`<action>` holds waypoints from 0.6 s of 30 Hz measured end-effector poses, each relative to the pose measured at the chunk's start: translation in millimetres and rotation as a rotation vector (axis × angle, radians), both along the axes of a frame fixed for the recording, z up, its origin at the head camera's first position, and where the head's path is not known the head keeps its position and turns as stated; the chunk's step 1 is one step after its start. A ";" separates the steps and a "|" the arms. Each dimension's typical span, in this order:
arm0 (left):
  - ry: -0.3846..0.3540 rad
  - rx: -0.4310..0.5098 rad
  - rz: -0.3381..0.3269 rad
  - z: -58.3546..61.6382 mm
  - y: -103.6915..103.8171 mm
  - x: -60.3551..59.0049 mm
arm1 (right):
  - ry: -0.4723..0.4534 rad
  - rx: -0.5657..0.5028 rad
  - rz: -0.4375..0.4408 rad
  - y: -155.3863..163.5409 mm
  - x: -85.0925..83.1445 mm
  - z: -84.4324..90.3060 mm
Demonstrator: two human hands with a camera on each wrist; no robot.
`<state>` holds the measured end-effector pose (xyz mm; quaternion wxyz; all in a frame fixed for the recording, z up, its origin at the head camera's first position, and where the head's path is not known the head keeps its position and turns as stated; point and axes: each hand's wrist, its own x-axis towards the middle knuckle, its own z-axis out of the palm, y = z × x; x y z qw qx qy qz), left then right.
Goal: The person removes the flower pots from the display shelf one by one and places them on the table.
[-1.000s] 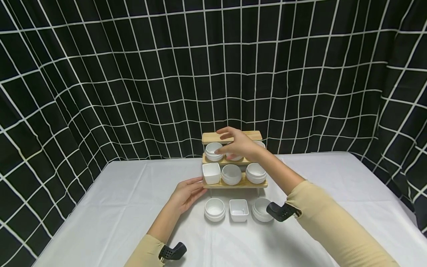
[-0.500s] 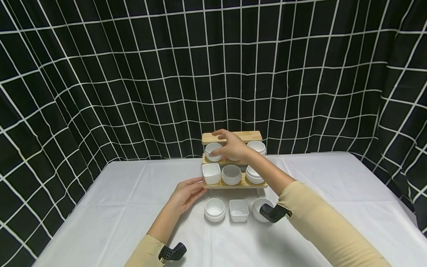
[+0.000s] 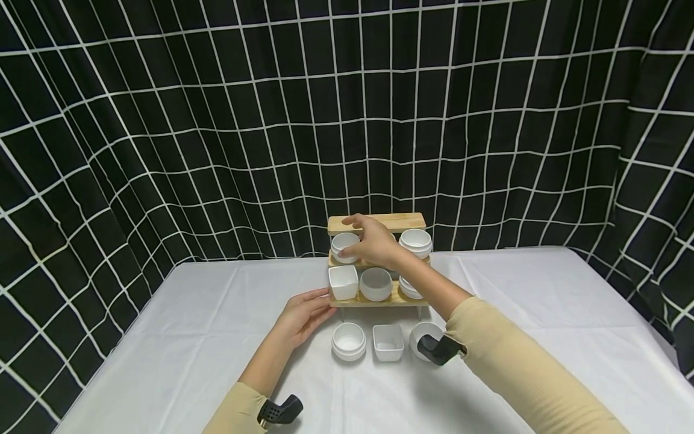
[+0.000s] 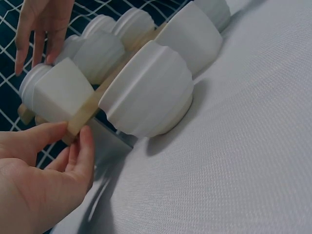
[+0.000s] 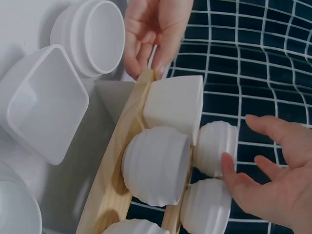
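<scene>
My left hand (image 3: 305, 316) pinches the left end of the lower wooden shelf (image 4: 82, 117) between thumb and fingers. On that shelf, a white square bowl (image 3: 344, 283) stands nearest it, beside a round white bowl (image 3: 376, 284). My right hand (image 3: 374, 244) is over the middle shelf, fingers spread and slightly bent. Its thumb is at the near side of the left round bowl (image 3: 344, 242), whose ridged side (image 5: 214, 146) faces the hand in the right wrist view. Whether the thumb touches the bowl is unclear. Another bowl behind the right hand is mostly hidden.
The rack's top wooden shelf (image 3: 401, 221) is at the back. One more round bowl (image 3: 415, 242) sits on the middle shelf's right. In front, on the white cloth (image 3: 217, 349), stand a round bowl (image 3: 349, 341), a square bowl (image 3: 388, 342) and another round bowl (image 3: 423, 334).
My right hand has moved left along the middle shelf to the left round bowl, uncovering the bowl at that shelf's right. My left hand has kept its place at the lower shelf's end.
</scene>
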<state>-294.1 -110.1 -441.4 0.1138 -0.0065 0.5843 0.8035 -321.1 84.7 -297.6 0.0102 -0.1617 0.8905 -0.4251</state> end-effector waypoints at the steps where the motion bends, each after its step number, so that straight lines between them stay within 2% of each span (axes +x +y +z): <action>1: -0.004 -0.001 0.001 0.1 0.1 -0.2 | 0.008 0.012 -0.007 -1.0 -0.7 -0.5; 12: 0.001 -0.004 -0.007 -1.3 -0.1 -0.1 | 0.091 0.050 -0.017 -13.8 -1.9 -4.9; 18: 0.014 0.004 -0.002 -0.1 0.0 1.2 | 0.106 0.120 -0.029 -18.0 -1.9 -5.1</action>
